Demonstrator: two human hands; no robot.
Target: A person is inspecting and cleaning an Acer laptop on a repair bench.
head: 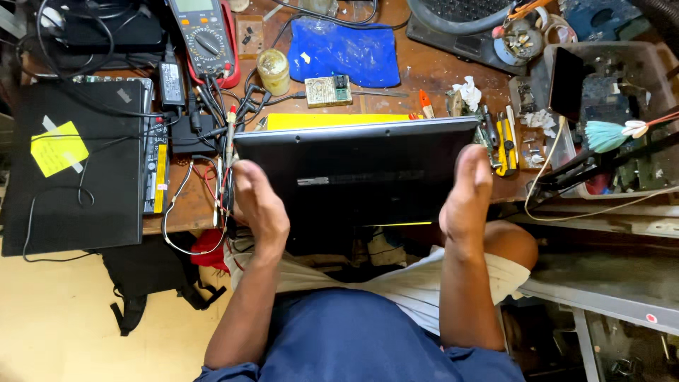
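Both hands are clamping a dark laptop (357, 170) by its short ends: the left hand (260, 205) is gripping the left edge, the right hand (467, 194) the right edge. The laptop's long axis is running left to right between them, over the near edge of the workbench (424, 67), equally near each hand.

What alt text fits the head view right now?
Both hands, left hand and right hand, grip the sides of a dark laptop at the edge of a cluttered wooden workbench, with a multimeter and blue cloth behind it.
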